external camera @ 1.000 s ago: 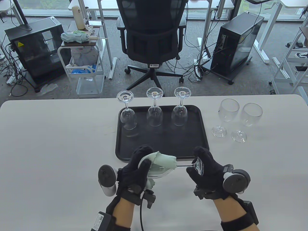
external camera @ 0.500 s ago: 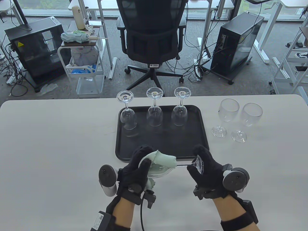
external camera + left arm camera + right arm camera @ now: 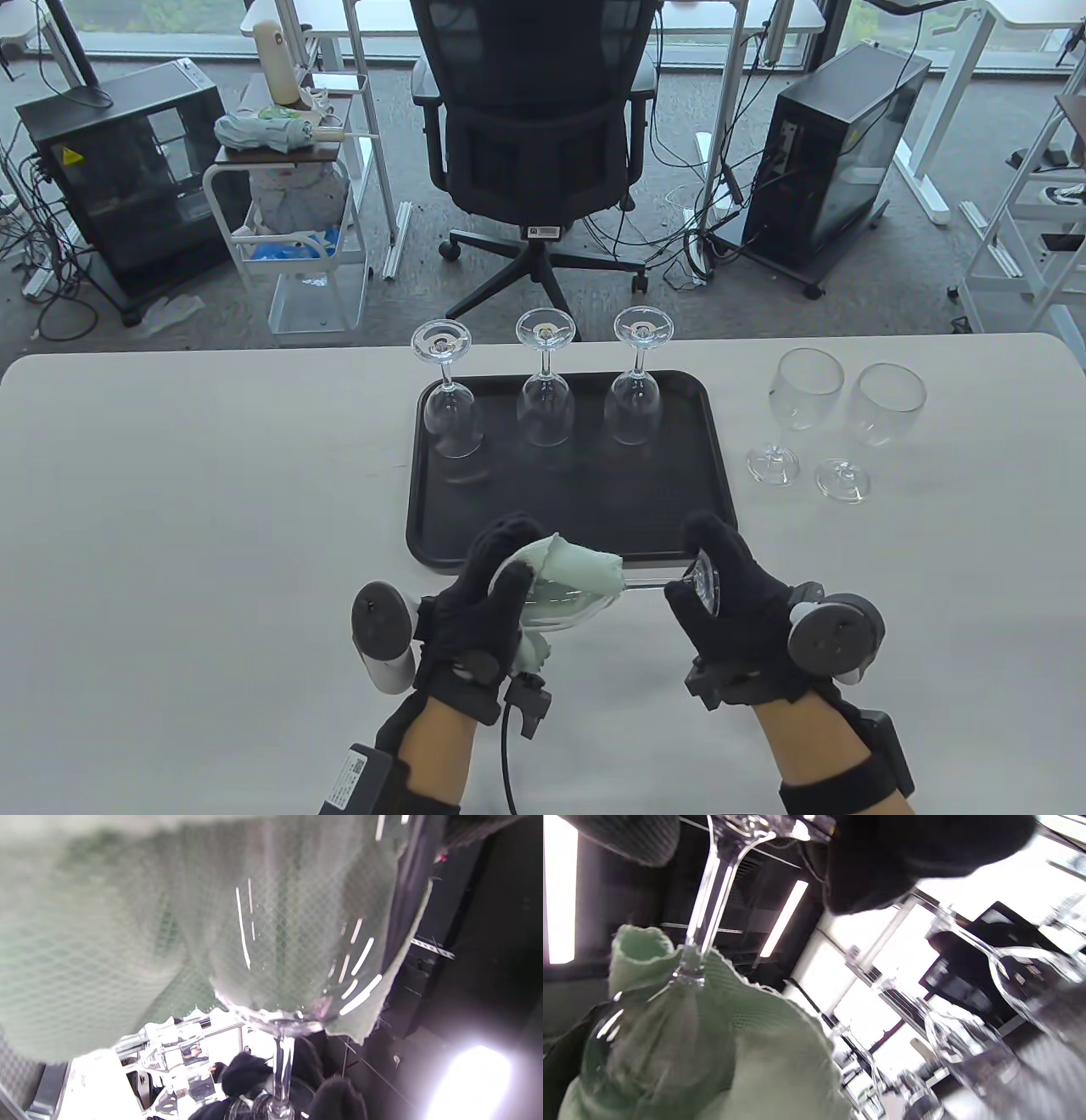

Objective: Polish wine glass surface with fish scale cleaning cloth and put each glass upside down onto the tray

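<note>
The table view is evenly lit by daylight from the far windows and sharp throughout, with soft, faint shadows on the table (image 3: 212, 509). Both wrist views are blurred at close range (the cloth (image 3: 106, 942) fills the left one), with blown-out white patches and streaked ceiling-light glare.

Tray (image 3: 721, 475) mid-table; three glasses (image 3: 545, 412) inverted along its far side. Two glasses (image 3: 810, 390) upright right of tray. Chair (image 3: 539, 127) beyond table (image 3: 170, 509).
</note>
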`<state>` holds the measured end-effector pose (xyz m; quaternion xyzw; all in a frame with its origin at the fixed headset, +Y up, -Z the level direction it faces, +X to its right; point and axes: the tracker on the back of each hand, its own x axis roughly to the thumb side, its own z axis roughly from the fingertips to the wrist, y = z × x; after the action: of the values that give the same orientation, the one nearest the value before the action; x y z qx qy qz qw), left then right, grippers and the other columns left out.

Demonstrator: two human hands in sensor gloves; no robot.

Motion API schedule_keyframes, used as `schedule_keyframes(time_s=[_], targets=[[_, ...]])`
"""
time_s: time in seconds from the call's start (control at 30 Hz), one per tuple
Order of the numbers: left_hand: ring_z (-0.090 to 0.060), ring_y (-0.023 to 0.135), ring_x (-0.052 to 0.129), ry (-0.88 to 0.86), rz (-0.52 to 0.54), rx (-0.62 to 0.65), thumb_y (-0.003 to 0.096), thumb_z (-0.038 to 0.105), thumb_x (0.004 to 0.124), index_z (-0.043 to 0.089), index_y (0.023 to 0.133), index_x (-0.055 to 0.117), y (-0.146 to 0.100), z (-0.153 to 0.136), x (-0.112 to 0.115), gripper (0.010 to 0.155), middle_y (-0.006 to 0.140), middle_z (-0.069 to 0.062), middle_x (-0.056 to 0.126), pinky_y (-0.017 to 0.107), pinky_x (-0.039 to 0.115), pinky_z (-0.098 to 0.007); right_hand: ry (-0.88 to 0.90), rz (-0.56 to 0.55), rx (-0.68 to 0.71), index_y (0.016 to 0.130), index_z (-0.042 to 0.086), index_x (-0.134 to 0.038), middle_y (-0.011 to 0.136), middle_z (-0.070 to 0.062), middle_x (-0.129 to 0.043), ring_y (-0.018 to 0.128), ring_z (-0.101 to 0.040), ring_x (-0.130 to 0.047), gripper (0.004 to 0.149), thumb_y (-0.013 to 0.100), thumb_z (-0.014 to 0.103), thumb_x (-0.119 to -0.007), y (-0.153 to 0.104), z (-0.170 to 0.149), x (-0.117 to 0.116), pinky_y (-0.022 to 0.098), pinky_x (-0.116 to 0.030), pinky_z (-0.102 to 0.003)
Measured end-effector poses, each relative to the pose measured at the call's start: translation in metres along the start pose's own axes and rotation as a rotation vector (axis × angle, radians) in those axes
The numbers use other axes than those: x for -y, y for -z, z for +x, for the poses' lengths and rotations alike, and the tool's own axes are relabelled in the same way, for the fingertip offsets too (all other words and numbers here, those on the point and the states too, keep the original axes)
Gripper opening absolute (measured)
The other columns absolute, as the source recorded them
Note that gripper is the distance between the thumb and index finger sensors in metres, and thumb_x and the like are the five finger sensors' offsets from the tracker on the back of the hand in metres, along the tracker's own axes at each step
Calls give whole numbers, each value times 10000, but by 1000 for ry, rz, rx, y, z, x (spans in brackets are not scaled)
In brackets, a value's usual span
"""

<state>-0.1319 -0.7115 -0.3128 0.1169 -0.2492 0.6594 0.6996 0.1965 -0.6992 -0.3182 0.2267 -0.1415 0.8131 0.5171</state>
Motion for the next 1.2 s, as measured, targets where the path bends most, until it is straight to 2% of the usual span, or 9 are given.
schedule_keyframes(time_s=[0.07,0.3,0.43,0.53,0.7,0.83,0.97,1.03,1.2], targets=[[-356,971,714,45,26,-7,513,732,670,362,1035,613,-1,0,-3,642,1136,-20,579,489,853,-548,57,80,1,1098,207,-368,945,-245,-643,461,-343,-918,830,505,675,-712,0,-2,-1,250,-865,-402],[-373,968,710,-105,-9,-96,535,719,668,345,1044,609,1,-8,-6,634,1138,-33,578,481,852,-557,-378,-81,443,1061,293,-180,1056,-172,-520,607,-332,-924,961,450,622,-846,-6,18,0,381,-914,-413],[-368,978,699,-85,-7,-70,526,728,668,355,1047,601,0,-5,-3,645,1146,-28,560,494,846,-554,-254,-86,346,1064,304,-341,979,-181,-614,524,-315,-935,858,451,613,-856,-3,15,1,307,-908,-371],[-355,989,693,15,10,18,516,727,677,367,1035,613,1,1,-3,635,1148,-17,560,514,840,-559,-37,26,111,1083,244,-381,943,-216,-659,455,-310,-937,846,473,677,-775,1,5,1,245,-887,-370],[-361,962,729,-2,31,-32,524,715,679,358,1022,645,0,-1,-6,613,1129,-21,602,486,856,-557,-235,-23,314,1076,246,-245,1042,-193,-557,592,-351,-924,960,438,659,-832,-4,9,-2,371,-902,-434],[-377,983,685,-113,-17,-113,545,708,671,346,1046,613,-1,-6,-4,621,1147,-35,560,510,829,-569,-310,-81,385,1068,273,-229,1017,-178,-568,573,-325,-929,954,438,651,-838,-6,14,-1,351,-913,-398],[-362,993,679,-17,9,5,523,724,673,367,1041,604,-1,4,1,633,1152,-20,544,515,834,-559,-68,-20,121,1088,244,-376,933,-204,-679,437,-279,-949,862,466,710,-751,0,8,4,229,-896,-345],[-354,982,700,54,23,43,516,725,674,373,1029,617,0,7,0,625,1142,-14,565,503,848,-553,11,49,57,1095,235,-360,948,-225,-652,454,-317,-927,865,478,690,-760,0,5,3,246,-875,-380],[-368,972,710,-45,0,-69,535,710,674,360,1032,629,1,0,-5,609,1138,-26,582,490,852,-559,-304,-52,366,1071,241,-215,1036,-192,-557,566,-337,-928,963,447,646,-827,-5,15,-1,345,-904,-415]])
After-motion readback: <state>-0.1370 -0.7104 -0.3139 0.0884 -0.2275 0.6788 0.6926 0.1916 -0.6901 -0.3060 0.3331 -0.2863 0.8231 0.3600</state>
